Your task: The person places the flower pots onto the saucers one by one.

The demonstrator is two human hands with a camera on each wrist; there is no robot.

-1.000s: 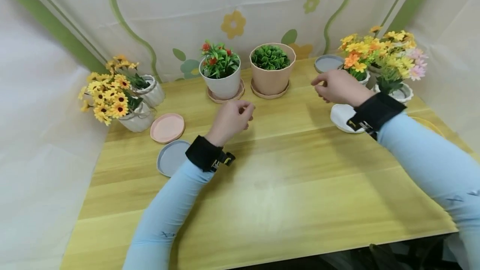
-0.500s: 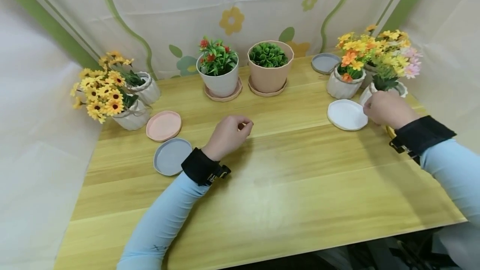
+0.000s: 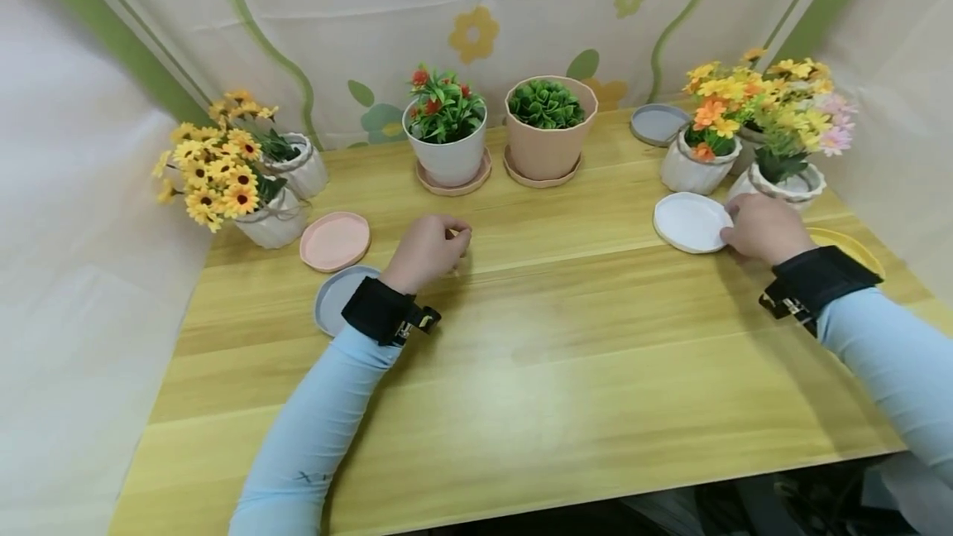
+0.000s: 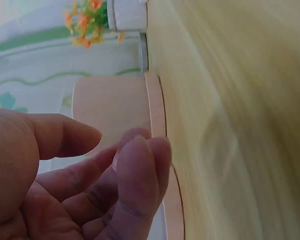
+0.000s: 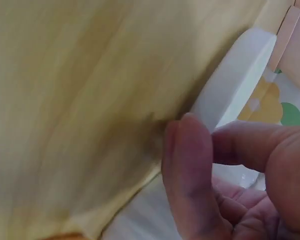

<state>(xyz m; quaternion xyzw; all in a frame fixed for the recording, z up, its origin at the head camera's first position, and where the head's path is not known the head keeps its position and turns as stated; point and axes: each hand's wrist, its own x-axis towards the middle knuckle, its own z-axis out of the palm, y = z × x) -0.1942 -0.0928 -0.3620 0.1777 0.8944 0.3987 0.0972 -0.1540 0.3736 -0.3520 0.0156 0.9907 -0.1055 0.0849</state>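
In the head view my right hand [image 3: 767, 228] is at the right edge of a white saucer [image 3: 688, 222], its thumb over the rim. The right wrist view has thumb and fingers pinching the edge of that saucer [image 5: 237, 75]. A white pot of yellow and pink flowers [image 3: 777, 185] stands just behind this hand. My left hand [image 3: 424, 251] hovers loosely curled over the table, holding nothing, right of a pink saucer [image 3: 335, 241] and a grey-blue saucer [image 3: 335, 298]. The left wrist view shows a gap between thumb [image 4: 74, 135] and fingers.
A white pot with red flowers [image 3: 447, 157] and a peach pot [image 3: 547, 147] stand on saucers at the back. Sunflower pots [image 3: 271, 220] are at left, an orange-flower pot [image 3: 696, 168] at right. A grey saucer [image 3: 658, 124] and a yellow saucer [image 3: 849, 248] flank the right-hand pots.
My right hand has come from beside the back grey saucer, out to the right and then onto the white saucer's edge. The left hand has drifted slightly left.
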